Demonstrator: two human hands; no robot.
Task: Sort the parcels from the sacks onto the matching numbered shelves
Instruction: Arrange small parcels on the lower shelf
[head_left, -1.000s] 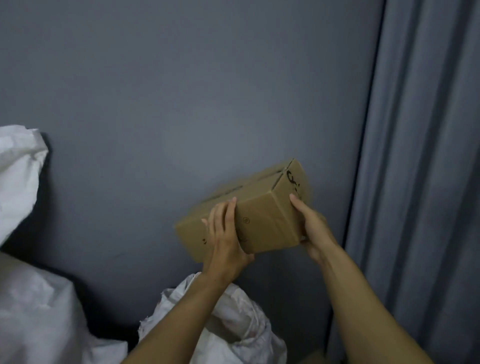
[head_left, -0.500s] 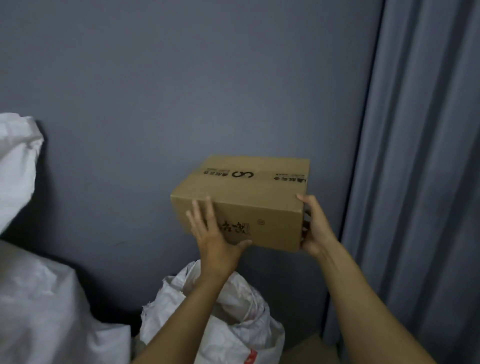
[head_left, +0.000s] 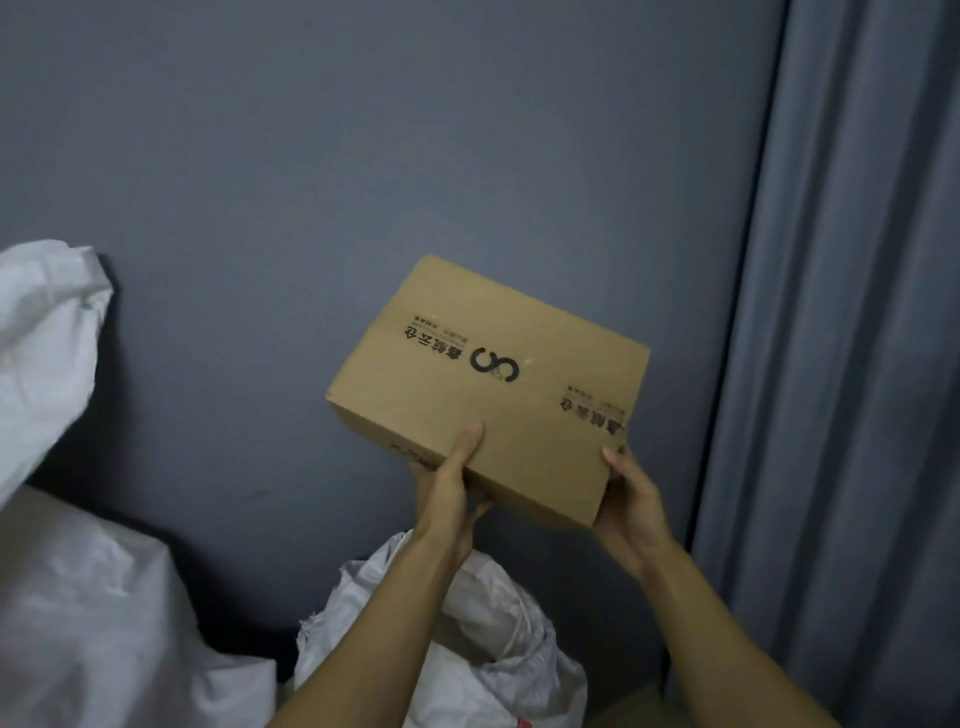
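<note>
Parcel (head_left: 488, 384) is being held in the air by both hands, directly above the open sack (head_left: 498, 639) and in front of the grey wall (head_left: 363, 156); nothing else is carrying it. Over the last second it is being turned: first its small end face is pointing at the camera and blurring, then its long side is facing forward with the left palm lying flat on it, and now its broad top face is tipping up toward the viewer. The left hand (head_left: 452, 483) is now gripping the near edge, thumb (head_left: 470, 439) on top and fingers going underneath; the right hand (head_left: 631, 499) is clamping the near right corner. In my judgement the person is presenting the printed face for reading, so shelving is not yet beginning. The bold black curled mark is showing upside-down or sideways, and I cannot tell which digit, if any, it is. Materially, the parcel is looking like plain brown corrugated card, rectangular, sharp-edged and rigid, with a glossy tape strip running across the top. The sack is appearing as crumpled white woven plastic, its mouth sagging open; the fuller sacks (head_left: 78, 597) are bulging at left. A pleated grey curtain (head_left: 857, 312) is hanging at right.
</note>
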